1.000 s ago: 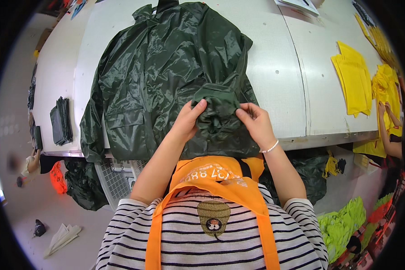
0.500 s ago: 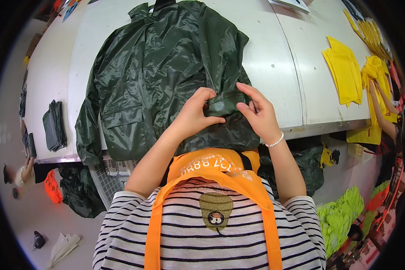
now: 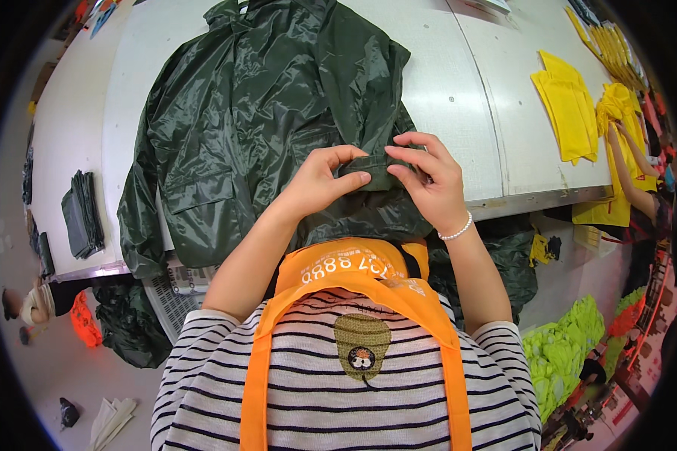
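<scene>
A shiny dark green rain jacket point(image 3: 271, 90) lies spread on the worktable, its collar at the far side and its hem at my waist. One sleeve runs down toward me and ends in a cuff point(image 3: 374, 171) between my hands. My left hand point(image 3: 320, 180) pinches the cuff's left side, thumb on top and fingers curled at its far edge. On the cuff's right side, my right hand point(image 3: 435, 179), with a white bead bracelet at the wrist, holds the edge between thumb and fingertips. The undersides of my fingers are hidden.
A folded dark green stack point(image 3: 83, 214) lies at the table's left. Folded yellow garments point(image 3: 568, 113) lie at the right, near another person's arms point(image 3: 636, 177) handling yellow cloth. Dark green cloth point(image 3: 128, 323) and bright lime cloth point(image 3: 568, 353) are piled below the table.
Both hands have closed on the cuff; the right fingers, spread before, have come in to its edge. The cuff now lies flatter and straighter between them. The whole view has shifted slightly.
</scene>
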A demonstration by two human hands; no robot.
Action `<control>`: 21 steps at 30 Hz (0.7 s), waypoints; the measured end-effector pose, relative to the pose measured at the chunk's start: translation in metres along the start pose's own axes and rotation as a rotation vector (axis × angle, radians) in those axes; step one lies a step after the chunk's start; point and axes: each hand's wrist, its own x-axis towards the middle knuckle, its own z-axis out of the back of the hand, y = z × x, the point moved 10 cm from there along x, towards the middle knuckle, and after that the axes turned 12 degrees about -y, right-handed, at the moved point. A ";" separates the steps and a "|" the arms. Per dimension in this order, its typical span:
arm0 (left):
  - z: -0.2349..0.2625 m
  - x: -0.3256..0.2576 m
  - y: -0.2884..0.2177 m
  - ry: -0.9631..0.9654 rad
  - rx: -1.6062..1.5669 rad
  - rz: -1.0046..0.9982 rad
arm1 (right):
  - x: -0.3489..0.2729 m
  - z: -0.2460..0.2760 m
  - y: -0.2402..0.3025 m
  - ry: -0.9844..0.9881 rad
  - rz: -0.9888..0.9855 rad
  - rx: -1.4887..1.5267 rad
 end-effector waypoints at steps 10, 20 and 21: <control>-0.005 0.004 -0.014 -0.039 0.120 -0.031 | -0.004 -0.014 0.022 0.027 0.282 -0.325; -0.005 0.003 0.003 -0.074 0.375 0.023 | -0.012 -0.014 -0.003 -0.030 0.090 -0.328; -0.005 0.004 0.003 -0.077 0.337 0.015 | -0.011 -0.013 -0.007 -0.046 0.048 -0.309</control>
